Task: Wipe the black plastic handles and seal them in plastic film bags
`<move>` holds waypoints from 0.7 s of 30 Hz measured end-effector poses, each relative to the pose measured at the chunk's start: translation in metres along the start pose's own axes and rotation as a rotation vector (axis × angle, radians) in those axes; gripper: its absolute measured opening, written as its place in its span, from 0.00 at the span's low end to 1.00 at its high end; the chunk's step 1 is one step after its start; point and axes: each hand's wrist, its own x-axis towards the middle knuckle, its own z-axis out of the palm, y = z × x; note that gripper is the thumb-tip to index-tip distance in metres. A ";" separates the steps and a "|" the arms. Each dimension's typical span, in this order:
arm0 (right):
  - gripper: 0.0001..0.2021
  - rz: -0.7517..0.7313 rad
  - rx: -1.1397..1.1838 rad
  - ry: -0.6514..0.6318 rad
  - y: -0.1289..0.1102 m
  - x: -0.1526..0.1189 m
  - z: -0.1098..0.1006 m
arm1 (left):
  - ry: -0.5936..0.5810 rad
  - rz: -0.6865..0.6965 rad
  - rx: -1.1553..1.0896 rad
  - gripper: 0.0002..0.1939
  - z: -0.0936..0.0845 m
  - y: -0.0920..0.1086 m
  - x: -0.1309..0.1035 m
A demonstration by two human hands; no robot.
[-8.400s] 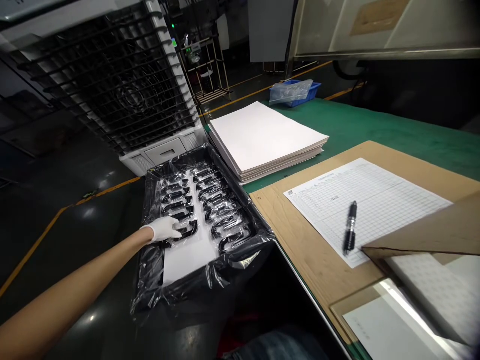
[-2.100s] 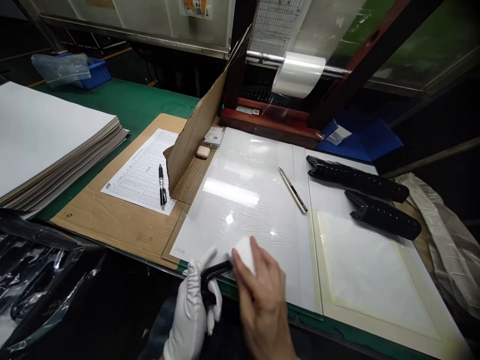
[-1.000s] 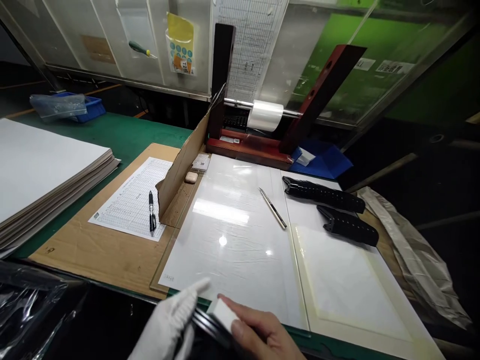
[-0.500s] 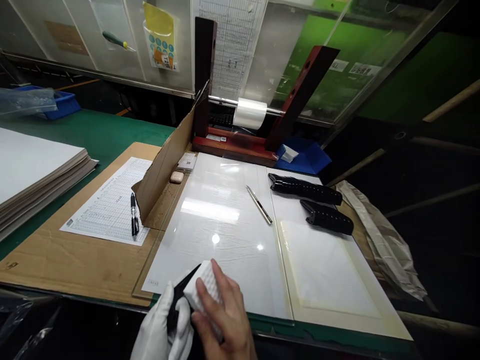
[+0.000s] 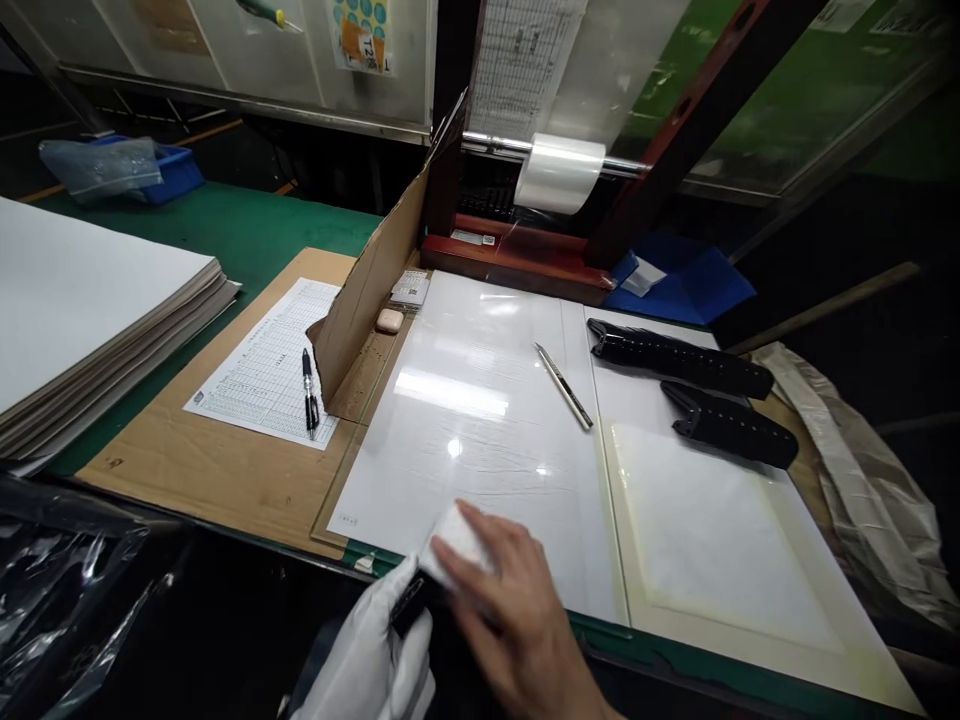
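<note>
My left hand (image 5: 379, 645), in a white glove, grips a black piece (image 5: 411, 598) below the front edge of the glass sheet. In my bare right hand (image 5: 517, 600) is a white textured block (image 5: 459, 540), pressed against the top of the black piece. Much of the black piece is hidden by my fingers. Ahead of my hands lies the glass sheet (image 5: 420, 460) over white paper, with a slim knife-like pen (image 5: 564, 387) on it. Two black perforated strips (image 5: 679, 357) rest on the white board at the right.
A dark red frame (image 5: 517, 260) holds a roll of clear film (image 5: 561, 172) at the back. An upright cardboard flap (image 5: 375, 285), a printed sheet (image 5: 270, 360) and a black pen (image 5: 308, 392) are left. A paper stack (image 5: 97, 300) stands far left; a blue tray (image 5: 690, 285) sits back right.
The view has shifted, so the table's contents appear lower and further right. The black piece has turned and shows less, and the white block sits over its top end.
</note>
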 end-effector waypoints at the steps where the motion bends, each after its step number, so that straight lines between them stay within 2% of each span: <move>1: 0.26 0.059 -0.007 -0.001 0.000 0.000 -0.001 | 0.001 0.008 0.010 0.10 -0.001 0.001 0.000; 3: 0.26 0.083 -0.011 0.019 0.000 0.001 -0.002 | -0.002 0.021 0.033 0.10 -0.002 0.002 -0.001; 6: 0.26 -0.017 0.047 -0.007 0.000 0.002 -0.003 | -0.005 0.035 0.066 0.11 -0.003 0.001 -0.003; 10: 0.27 0.132 0.028 -0.019 0.001 0.002 -0.005 | -0.010 0.054 0.102 0.13 -0.005 -0.004 -0.003; 14: 0.27 -0.016 0.070 -0.031 0.001 0.002 -0.006 | -0.026 0.063 0.130 0.16 -0.005 -0.012 0.000; 17: 0.26 0.121 0.035 -0.039 0.002 0.001 -0.006 | -0.015 0.085 0.145 0.18 -0.006 -0.015 0.002; 18: 0.27 0.123 0.036 -0.031 0.001 0.001 -0.006 | -0.008 0.096 0.148 0.19 -0.007 -0.014 0.003; 21: 0.27 -0.002 0.139 -0.051 0.000 -0.001 -0.006 | 0.009 0.126 0.155 0.18 -0.009 -0.010 0.002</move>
